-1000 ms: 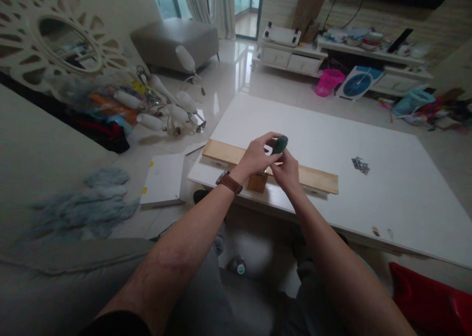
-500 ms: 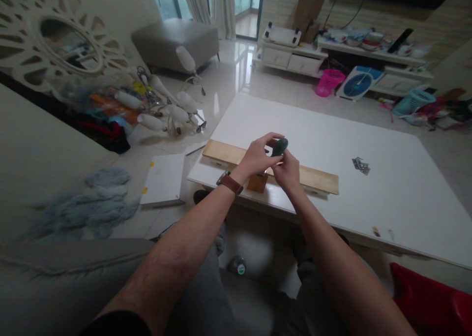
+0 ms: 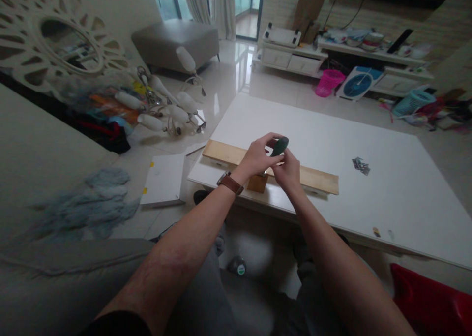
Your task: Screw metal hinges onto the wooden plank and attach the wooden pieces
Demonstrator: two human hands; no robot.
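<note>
My left hand [image 3: 257, 156], with a brown watch on its wrist, curls its fingers around the dark green handle of a screwdriver [image 3: 280, 145] that stands upright. My right hand [image 3: 287, 171] is closed low on the same tool, near its shaft. Both hands hover over a small wooden block [image 3: 257, 182] set against a long wooden plank [image 3: 317, 177]. The plank lies on a large white board [image 3: 332, 139]. The tool's tip is hidden behind my fingers.
A small pile of metal fittings [image 3: 360, 165] lies on the white board to the right. On the floor at left are a white panel [image 3: 163, 180], a chandelier [image 3: 167, 109] and a blue-grey cloth [image 3: 92, 203]. A red object [image 3: 427, 301] sits at lower right.
The green handle has shifted slightly between my fingers; the hands stay in the same place over the block.
</note>
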